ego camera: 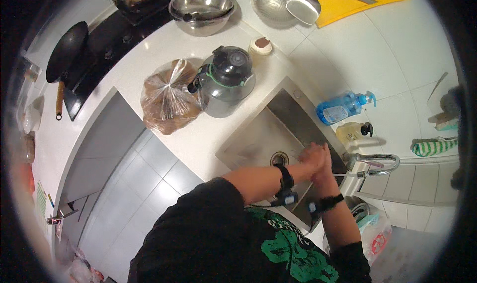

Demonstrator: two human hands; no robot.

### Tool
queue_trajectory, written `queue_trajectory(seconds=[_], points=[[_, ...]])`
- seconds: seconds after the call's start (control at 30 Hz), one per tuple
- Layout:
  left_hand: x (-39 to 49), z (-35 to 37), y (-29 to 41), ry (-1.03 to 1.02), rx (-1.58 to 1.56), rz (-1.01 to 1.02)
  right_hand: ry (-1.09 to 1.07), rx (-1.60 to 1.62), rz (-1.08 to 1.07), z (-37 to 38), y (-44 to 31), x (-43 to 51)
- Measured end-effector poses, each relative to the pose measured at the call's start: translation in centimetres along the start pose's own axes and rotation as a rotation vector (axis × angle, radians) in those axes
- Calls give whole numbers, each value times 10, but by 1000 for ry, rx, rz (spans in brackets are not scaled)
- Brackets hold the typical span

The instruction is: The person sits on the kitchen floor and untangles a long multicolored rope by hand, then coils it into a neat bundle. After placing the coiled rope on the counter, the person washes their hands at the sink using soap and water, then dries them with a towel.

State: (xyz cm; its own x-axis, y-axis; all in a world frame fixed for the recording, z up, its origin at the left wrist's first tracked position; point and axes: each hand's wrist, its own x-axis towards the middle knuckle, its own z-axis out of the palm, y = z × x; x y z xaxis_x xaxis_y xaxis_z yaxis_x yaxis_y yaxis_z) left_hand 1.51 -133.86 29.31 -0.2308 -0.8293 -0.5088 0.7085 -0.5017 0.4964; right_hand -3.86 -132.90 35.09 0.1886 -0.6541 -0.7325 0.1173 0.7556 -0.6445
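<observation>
My left hand (311,157) and my right hand (325,169) are pressed together, blurred, over the stainless steel sink (246,134). No object shows in them, but their palms are hidden. The chrome faucet (380,165) is just right of them, and a thin pale streak like running water lies between its spout and my right wrist. Left of my hands is the sink drain (279,159). Behind the sink stand a blue pump bottle (337,109) and a yellowish pump bottle (350,132) with a black top. Dark straps with small devices circle both wrists.
On the counter (201,145) are a tied plastic bag (169,100), a clear jug with a dark lid (225,89), a lidded container (260,46) and metal bowls (203,12). A black wok (70,52) is by the stove. A spatula (303,9) hangs at the wall.
</observation>
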Motion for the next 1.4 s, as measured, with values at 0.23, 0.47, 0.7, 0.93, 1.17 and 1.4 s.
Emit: queue_trajectory(seconds=[0.23, 0.47, 0.7, 0.93, 1.17, 1.4], points=[[1, 1, -3, -17, -34, -23, -89, 71, 29, -3, -2, 2], [0, -2, -5, -25, -61, -41, -201, 243, 95, -3, -2, -2], [5, -1, -11, -34, -83, -61, -301, 194, -45, -22, 4, 18], [-16, 2, 15, -29, -177, -105, -576, 251, -109, -36, 3, 25], [-17, 44, 4, 458, 636, 156, 133, -24, -135, -4, -6, -3], [5, 11, -15, 26, 212, 201, 24, 94, -105, -14, -3, 8]])
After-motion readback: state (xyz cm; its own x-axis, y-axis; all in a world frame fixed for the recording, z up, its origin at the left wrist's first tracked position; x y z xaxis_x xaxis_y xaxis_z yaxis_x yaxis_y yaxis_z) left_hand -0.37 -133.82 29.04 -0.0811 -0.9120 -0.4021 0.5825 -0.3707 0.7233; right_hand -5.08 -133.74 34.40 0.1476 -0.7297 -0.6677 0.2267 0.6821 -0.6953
